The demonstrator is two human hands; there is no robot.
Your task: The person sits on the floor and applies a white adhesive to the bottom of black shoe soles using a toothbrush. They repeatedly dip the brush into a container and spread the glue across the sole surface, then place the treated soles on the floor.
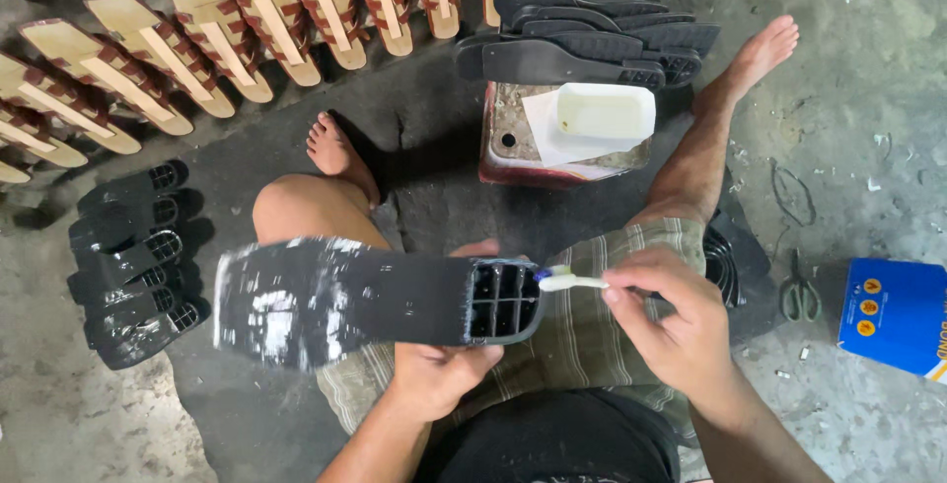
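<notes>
My left hand (441, 370) holds a black shoe sole (365, 296) flat over my lap, gripping it from below near its hollow, gridded heel end. The sole's upper face shows shiny wet patches toward the toe. My right hand (676, 320) pinches a white toothbrush (570, 282), whose bristle end touches the rim of the heel. In front of my knees stands a grimy red-and-white box (513, 152) with a white plastic tub (605, 110) and paper on top.
Black soles are stacked behind the box (582, 39) and in a pile at left (133, 261). A row of tan insoles with brown straps (227, 24) fans across the floor. Scissors (800, 291) and a blue carton (896, 315) lie at right.
</notes>
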